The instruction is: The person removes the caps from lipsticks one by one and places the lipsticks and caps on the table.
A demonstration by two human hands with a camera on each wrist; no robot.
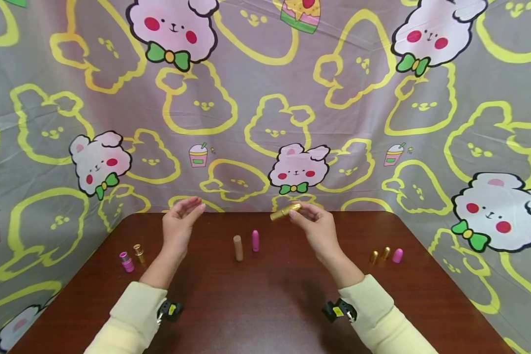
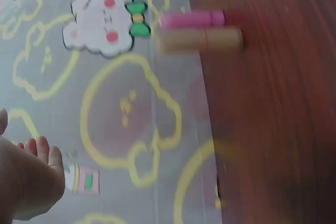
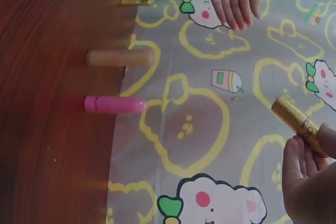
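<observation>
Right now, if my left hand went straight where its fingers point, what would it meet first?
Your left hand would probably meet the cartoon-print fabric backdrop; nothing else shows in that line, though depth is unclear.

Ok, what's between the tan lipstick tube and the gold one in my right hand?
In the head view, the pink lipstick tube stands between the tan lipstick tube and the gold lipstick tube.

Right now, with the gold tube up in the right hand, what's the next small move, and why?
I'd probably lower the gold tube to the table just right of the pink tube and stand it upright: the right hand holds it tilted in the air, the left hand holds nothing, and the pink tube stands upright beside the tan tube.
</observation>
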